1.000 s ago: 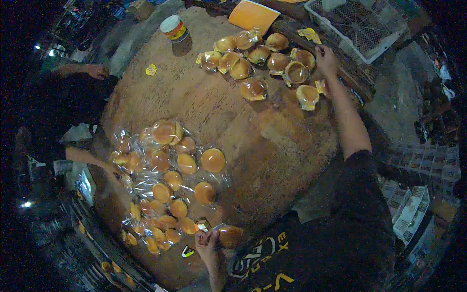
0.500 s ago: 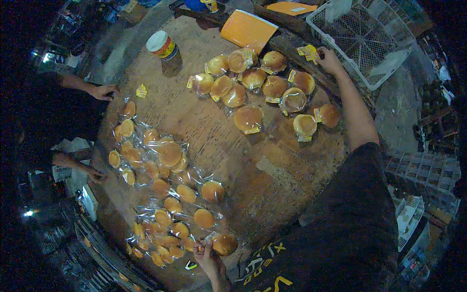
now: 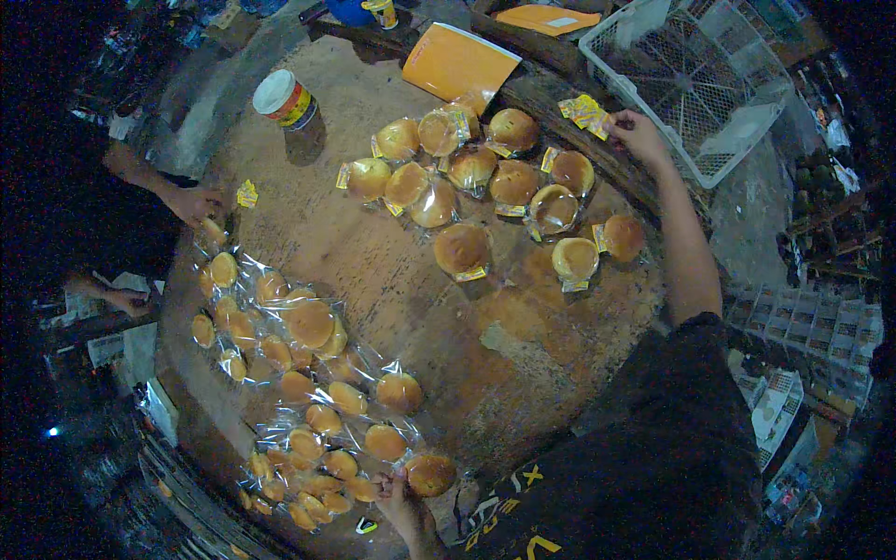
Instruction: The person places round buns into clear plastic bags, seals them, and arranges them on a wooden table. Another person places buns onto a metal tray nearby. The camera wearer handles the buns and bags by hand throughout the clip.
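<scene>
At the near edge of the table, my left hand (image 3: 403, 509) pinches the clear plastic bag around a round brown bun (image 3: 430, 475). My right hand (image 3: 640, 140) reaches to the far right edge, its thumb and fingers closed on a label at the side of a small pile of yellow labels (image 3: 586, 113). Several bagged buns with yellow labels (image 3: 462, 249) lie spread over the far middle and right. To the left, a heap of bagged buns (image 3: 308, 324) runs down to my left hand; I see no labels on them.
A tub with a white lid (image 3: 276, 93) stands far left, near a small yellow label bunch (image 3: 246, 193). An orange booklet (image 3: 461, 63) lies at the back, beside a white plastic crate (image 3: 705, 168). Across the left edge, another person's hand (image 3: 196, 203) touches a bun.
My right hand stays at the labels, its fingers closer against the pile. My left hand keeps its pinch by the bun. The other person's upper hand has come down onto a bun. My view has shifted slightly.
</scene>
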Available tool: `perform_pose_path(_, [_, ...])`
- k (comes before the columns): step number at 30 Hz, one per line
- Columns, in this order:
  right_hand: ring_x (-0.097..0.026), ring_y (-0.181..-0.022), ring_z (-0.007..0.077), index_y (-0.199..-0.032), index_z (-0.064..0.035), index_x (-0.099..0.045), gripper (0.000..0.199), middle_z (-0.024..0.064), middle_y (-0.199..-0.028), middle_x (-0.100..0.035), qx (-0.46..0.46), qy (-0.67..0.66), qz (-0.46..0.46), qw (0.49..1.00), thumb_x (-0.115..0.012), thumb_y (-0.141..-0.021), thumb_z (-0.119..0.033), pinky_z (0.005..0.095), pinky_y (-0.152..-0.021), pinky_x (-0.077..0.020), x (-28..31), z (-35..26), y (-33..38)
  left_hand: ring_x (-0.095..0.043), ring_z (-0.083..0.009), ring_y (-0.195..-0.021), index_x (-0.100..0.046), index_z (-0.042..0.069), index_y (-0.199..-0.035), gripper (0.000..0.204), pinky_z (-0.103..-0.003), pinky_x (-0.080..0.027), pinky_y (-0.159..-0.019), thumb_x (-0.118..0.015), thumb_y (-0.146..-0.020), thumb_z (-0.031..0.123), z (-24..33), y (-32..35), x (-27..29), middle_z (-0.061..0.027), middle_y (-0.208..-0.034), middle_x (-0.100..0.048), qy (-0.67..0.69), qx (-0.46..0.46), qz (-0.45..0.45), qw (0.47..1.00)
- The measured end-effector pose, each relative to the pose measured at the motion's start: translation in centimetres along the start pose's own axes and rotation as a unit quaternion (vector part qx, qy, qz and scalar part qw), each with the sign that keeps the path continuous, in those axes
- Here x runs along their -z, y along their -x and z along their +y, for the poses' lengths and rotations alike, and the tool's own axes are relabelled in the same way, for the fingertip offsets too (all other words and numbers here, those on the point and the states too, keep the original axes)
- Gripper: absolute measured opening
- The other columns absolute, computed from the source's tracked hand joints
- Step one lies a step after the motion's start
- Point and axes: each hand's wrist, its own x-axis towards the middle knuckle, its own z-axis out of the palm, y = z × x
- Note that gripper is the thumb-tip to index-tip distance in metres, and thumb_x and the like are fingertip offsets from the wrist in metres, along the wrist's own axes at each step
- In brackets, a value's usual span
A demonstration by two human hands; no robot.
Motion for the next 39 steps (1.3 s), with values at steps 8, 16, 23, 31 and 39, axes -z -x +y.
perform_pose_path(8, [-0.069,-0.09,0.0219,-0.109,-0.0018,-0.072,0.054,0.0151,-0.1,-0.074,-0.016,0.101,0.105,0.989,-0.086,-0.075,-0.042,0.037,-0.08,-0.0536,-4.3,-1.4,-4.0,-0.06,-0.0146,-0.087,-0.049,0.01,-0.096,0.025,-0.03,-0.05,-0.077,-0.07,-0.087,0.0,0.6,-0.6,-0.1,-0.0036,-0.093,-0.058,-0.009,0.011,-0.017,1.0])
perform_pose_path(16, [-0.071,-0.095,0.0258,-0.119,0.0005,-0.066,0.075,0.0179,-0.11,-0.072,0.02,0.188,0.162,0.968,-0.09,-0.067,-0.049,0.0385,-0.081,-0.0558,-4.7,-0.6,-6.3,-0.06,-0.0151,-0.084,-0.048,0.011,-0.099,0.027,-0.032,-0.051,-0.075,-0.07,-0.087,0.0,0.3,-0.3,-0.1,-0.0041,-0.091,-0.056,0.016,-0.026,-0.025,0.999])
perform_pose_path(23, [-0.066,-0.068,0.0169,-0.105,-0.0002,-0.072,0.058,0.0123,-0.09,-0.073,-0.047,0.141,0.018,0.989,-0.092,-0.066,-0.038,0.0339,-0.057,-0.0516,-3.4,-1.0,-8.5,-0.061,-0.0146,-0.08,-0.047,0.011,-0.094,0.027,-0.029,-0.052,-0.073,-0.072,-0.087,0.004,1.1,0.5,-0.2,-0.0037,-0.088,-0.057,0.008,-0.026,-0.007,1.0])
perform_pose_path(31, [-0.07,-0.075,0.0214,-0.121,-0.0003,-0.063,0.074,0.0137,-0.095,-0.072,0.001,0.201,0.1,0.975,-0.093,-0.066,-0.04,0.038,-0.067,-0.0562,-4.0,-1.6,-7.8,-0.062,-0.0152,-0.083,-0.05,0.009,-0.099,0.025,-0.031,-0.052,-0.074,-0.072,-0.087,0.004,1.6,0.5,-0.5,-0.004,-0.09,-0.059,-0.027,-0.031,-0.001,0.999])
perform_pose_path(39, [-0.068,-0.075,0.0193,-0.108,0.0012,-0.073,0.056,0.0119,-0.095,-0.074,-0.02,0.168,0.061,0.984,-0.092,-0.068,-0.034,0.0358,-0.07,-0.0537,-3.3,-1.6,-8.2,-0.061,-0.0141,-0.084,-0.052,0.008,-0.097,0.02,-0.03,-0.051,-0.078,-0.07,-0.089,0.006,2.2,-0.2,-1.1,-0.0037,-0.088,-0.059,-0.023,-0.032,-0.003,0.999])
